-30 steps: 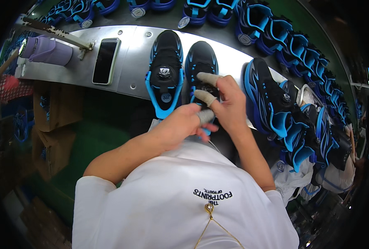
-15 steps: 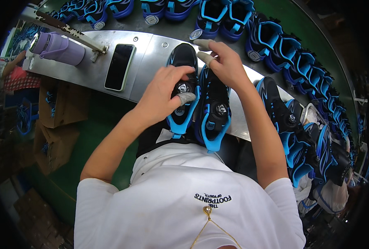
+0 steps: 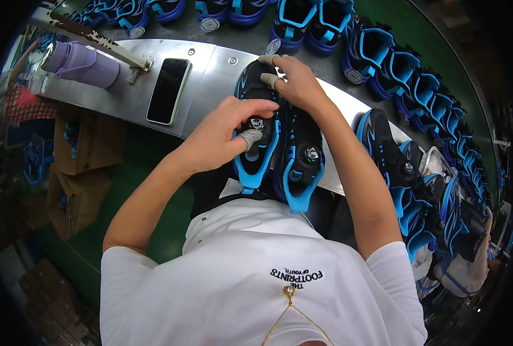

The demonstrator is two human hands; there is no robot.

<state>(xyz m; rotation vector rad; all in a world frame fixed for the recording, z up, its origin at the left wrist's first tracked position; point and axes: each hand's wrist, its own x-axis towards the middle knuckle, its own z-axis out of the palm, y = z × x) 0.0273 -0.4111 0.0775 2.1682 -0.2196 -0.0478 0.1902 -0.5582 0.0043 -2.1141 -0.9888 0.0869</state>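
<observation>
Two black shoes with bright blue collars and round lacing dials lie side by side in front of me, toes pointing away. My left hand [image 3: 225, 131] is bent over the left shoe [image 3: 253, 155], its thumb and forefinger on either side of the dial, gripping the upper. A grey cover wraps the thumb. My right hand [image 3: 294, 82] reaches over the toe of that same shoe, with two covered fingers stretched out and apart against it. Below my right wrist lies the right shoe [image 3: 300, 173], its toe partly hidden by the hand.
A phone [image 3: 169, 91] and a purple bottle [image 3: 89, 66] stand left on the metal bench [image 3: 210, 75]. More shoes [image 3: 377, 138] lie at my right. Beyond the bench, a long row of shoes [image 3: 418, 95] curves around. Cardboard boxes [image 3: 89, 144] stand lower left.
My right hand has moved slightly left, onto the left shoe's toe. My left hand has shifted a little, its forefinger now straighter across the upper. The right shoe has turned slightly.
</observation>
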